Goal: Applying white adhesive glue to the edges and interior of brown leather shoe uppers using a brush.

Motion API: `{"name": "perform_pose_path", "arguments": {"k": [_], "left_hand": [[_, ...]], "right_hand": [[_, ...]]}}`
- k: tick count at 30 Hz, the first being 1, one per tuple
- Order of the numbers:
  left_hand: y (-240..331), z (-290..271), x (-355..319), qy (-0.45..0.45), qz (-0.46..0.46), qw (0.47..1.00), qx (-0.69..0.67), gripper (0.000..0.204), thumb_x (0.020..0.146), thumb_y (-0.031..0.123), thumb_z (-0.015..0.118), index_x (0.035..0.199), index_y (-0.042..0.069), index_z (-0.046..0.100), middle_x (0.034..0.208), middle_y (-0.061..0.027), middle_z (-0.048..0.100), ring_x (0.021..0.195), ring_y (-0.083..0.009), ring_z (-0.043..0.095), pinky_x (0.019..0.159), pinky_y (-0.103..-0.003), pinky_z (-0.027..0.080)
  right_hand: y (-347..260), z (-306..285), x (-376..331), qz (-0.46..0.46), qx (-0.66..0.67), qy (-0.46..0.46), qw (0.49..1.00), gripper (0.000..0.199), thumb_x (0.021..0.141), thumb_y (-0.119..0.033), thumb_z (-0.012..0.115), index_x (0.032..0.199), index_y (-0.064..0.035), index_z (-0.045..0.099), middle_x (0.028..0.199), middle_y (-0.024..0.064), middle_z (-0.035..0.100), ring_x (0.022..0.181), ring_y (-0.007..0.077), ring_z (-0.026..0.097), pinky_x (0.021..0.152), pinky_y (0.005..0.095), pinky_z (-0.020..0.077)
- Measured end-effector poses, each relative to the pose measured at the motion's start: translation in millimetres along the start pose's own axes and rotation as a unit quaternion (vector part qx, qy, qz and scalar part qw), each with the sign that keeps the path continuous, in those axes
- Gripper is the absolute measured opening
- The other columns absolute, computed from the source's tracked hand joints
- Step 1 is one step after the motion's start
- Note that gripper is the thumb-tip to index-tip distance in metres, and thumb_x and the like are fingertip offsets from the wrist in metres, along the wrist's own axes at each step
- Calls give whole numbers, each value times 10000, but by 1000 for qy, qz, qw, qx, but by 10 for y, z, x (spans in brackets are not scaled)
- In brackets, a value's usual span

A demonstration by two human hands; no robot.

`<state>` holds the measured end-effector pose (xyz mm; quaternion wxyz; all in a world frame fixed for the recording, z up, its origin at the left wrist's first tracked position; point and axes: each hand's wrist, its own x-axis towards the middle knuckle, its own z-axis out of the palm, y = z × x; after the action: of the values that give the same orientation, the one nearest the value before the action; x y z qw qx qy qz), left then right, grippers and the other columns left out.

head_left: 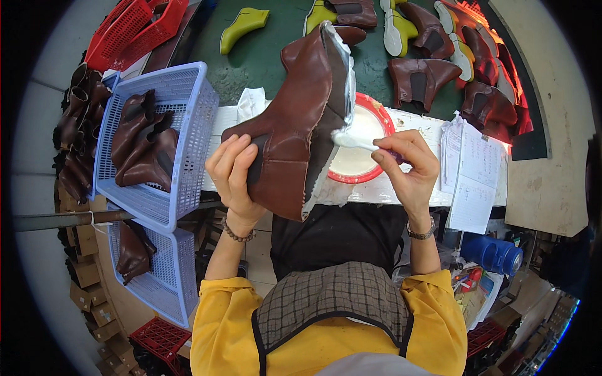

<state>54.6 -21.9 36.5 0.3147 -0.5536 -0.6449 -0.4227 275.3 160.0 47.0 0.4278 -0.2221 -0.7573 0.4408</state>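
Observation:
My left hand (235,172) is wrapped round a brown leather boot upper (295,106), holding it on its side by the ankle part with its dark elastic panel. Its open bottom edge faces right and carries a white coating along the far part. In my right hand (407,166) is a small brush (364,143), pinched by the handle; its bristles are thick with white paste and touch or nearly touch the upper's lower edge. Behind the brush, partly hidden by the upper, stands a red-rimmed bowl (387,122) of white paste (351,161) on the white bench.
Blue baskets (194,119) with brown uppers (147,147) stand at left, beside red baskets (119,37). On the green table (219,81) are yellow-green lasts (244,26) and more boot uppers (421,81), some under a red glow. Written sheets (473,169) hang at the bench's right; a blue jug (492,254) is below.

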Motion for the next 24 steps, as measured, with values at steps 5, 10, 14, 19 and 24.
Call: {"name": "perform_pose_path", "arguments": {"k": [5, 10, 14, 19, 24], "left_hand": [[-16, 86, 102, 30, -14, 999, 8, 510, 846, 191, 766, 1284, -8, 595, 1265, -181, 639, 1146, -359, 601, 994, -450, 486], [-83, 231, 111, 48, -19, 998, 32, 494, 864, 184, 742, 1293, -12, 594, 1262, -190, 639, 1144, -361, 602, 995, -451, 486], [-162, 263, 10, 35, -23, 999, 12, 461, 877, 146, 711, 1293, -19, 602, 1242, -188, 652, 1138, -352, 610, 1001, -442, 481], [-283, -218, 44, -34, -223, 961, -159, 473, 824, 4, 685, 1286, -66, 610, 1276, -152, 664, 1159, -275, 638, 1035, -365, 480], [-671, -618, -289, -33, -460, 839, -291, 392, 809, -38, 670, 1199, -30, 637, 1070, -79, 700, 1002, -154, 654, 901, -283, 524]], "right_hand": [[-100, 39, -58, -53, -31, -46, 997, 214, 753, -4, 859, 951, -17, 778, 888, 57, 675, 715, 126, 655, 629, 237, 514], [-270, 79, -137, -52, -22, -92, 994, 198, 770, -15, 854, 954, -19, 780, 859, 61, 679, 698, 142, 662, 612, 251, 522], [-325, 76, -131, 3, 17, -132, 991, 144, 802, -37, 835, 934, -7, 784, 826, 53, 692, 707, 110, 624, 587, 234, 454], [187, -284, 65, 45, -265, -56, 961, 79, 860, -96, 781, 909, -36, 769, 799, 69, 684, 620, 173, 626, 576, 291, 486], [512, -436, 92, -33, -432, -119, 893, 88, 843, -124, 798, 894, -59, 767, 817, 32, 680, 607, 165, 618, 565, 283, 493]]}}
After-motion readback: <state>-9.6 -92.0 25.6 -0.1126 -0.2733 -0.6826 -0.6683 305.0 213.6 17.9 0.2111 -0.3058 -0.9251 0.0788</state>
